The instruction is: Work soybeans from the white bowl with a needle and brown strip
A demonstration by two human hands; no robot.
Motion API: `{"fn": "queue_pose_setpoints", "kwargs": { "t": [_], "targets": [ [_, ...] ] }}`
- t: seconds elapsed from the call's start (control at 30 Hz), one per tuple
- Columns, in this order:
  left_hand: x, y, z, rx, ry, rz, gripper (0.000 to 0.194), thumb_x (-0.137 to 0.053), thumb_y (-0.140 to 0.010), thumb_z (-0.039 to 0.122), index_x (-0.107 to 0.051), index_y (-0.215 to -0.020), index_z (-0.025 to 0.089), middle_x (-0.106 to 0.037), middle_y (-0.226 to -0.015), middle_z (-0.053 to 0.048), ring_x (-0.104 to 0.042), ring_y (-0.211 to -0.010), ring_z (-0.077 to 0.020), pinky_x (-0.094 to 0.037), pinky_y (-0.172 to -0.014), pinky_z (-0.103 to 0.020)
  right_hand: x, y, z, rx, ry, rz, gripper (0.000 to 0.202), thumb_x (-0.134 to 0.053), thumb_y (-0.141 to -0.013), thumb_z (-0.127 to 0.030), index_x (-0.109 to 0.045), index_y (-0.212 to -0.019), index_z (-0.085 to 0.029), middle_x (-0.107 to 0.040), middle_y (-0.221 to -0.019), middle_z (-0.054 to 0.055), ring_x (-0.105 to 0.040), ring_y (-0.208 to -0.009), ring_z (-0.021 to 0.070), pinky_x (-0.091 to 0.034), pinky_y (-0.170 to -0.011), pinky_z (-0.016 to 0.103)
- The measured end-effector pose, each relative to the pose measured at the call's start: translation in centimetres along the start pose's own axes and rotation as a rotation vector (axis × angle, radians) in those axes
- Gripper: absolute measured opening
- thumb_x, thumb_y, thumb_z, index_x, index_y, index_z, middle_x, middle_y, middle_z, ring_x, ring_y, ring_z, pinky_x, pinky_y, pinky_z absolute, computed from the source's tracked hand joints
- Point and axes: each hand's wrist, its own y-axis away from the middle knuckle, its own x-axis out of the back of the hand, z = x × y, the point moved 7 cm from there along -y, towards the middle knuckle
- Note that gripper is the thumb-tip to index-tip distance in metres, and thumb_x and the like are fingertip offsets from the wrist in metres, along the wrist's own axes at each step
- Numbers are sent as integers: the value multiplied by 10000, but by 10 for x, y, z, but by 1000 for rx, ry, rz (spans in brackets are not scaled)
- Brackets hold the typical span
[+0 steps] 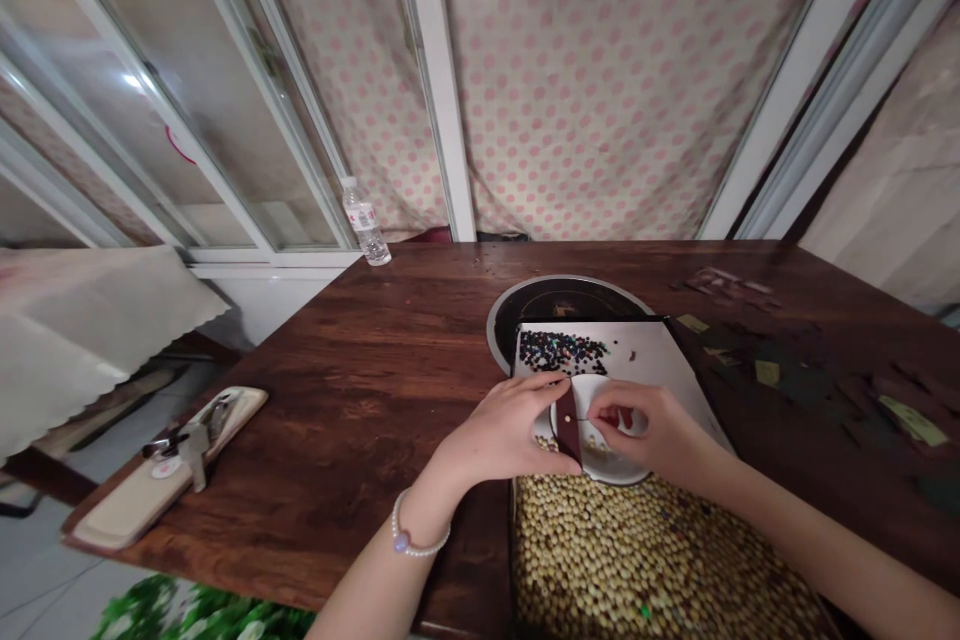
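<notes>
A dark red strip (568, 432) lies across a white bowl (616, 468), with a small pale bead on it. My left hand (499, 428) grips the strip between the thumb at its lower end and the fingers at its top. Over the bowl, my right hand (646, 425) pinches something thin, like a needle or thread, beside the bead. A few pale beads lie in the bowl. Below it spreads a thick layer of golden beads (622, 550) in a tray; dark shiny beads (559, 350) are scattered on the white surface (660, 345) behind.
A round black plate (570, 292) lies under the tray's back edge. Strips and yellow tags (766, 373) cover the right side. A water bottle (365, 223) stands at the back left; a long pale tray (120, 515) with small items sits at the left edge.
</notes>
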Motion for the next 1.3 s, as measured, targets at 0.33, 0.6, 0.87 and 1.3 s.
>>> {"fn": "queue_pose_setpoints", "kwargs": {
  "t": [0.33,0.6,0.87,1.3],
  "targets": [
    [0,0,4,21,-19,-30,909,-686,-651,550,-354,-1413,182,-333,-1487,-108,-302,-1358,-335,-276,-1110,-477,2,3,-6,111,23,15,163,-498,-752,-74,-632,-751,-167,-568,-692,20,-502,-616,131,-401,-564,259],
    [1,0,3,18,-14,-16,912,-691,-638,570,-376,-1401,184,-347,-1480,-110,-316,-1350,-342,-276,-1107,-484,2,3,-7,120,9,20,164,-516,-753,-87,-655,-756,-174,-598,-712,28,-522,-611,132,-425,-558,255],
    [0,-1,2,10,14,0,898,-709,-622,548,-388,-1393,219,-377,-1464,-101,-345,-1333,-349,-287,-1088,-520,-6,5,-6,96,-28,-89,166,-538,-708,-67,-658,-714,-182,-588,-673,16,-533,-600,132,-425,-533,242],
    [1,-2,4,27,-3,-13,902,-724,-612,539,-409,-1381,189,-370,-1467,-109,-348,-1335,-335,-297,-1093,-496,3,4,-6,80,18,7,171,-529,-756,-87,-670,-764,-183,-642,-740,30,-558,-605,124,-456,-536,234]
  ]
}}
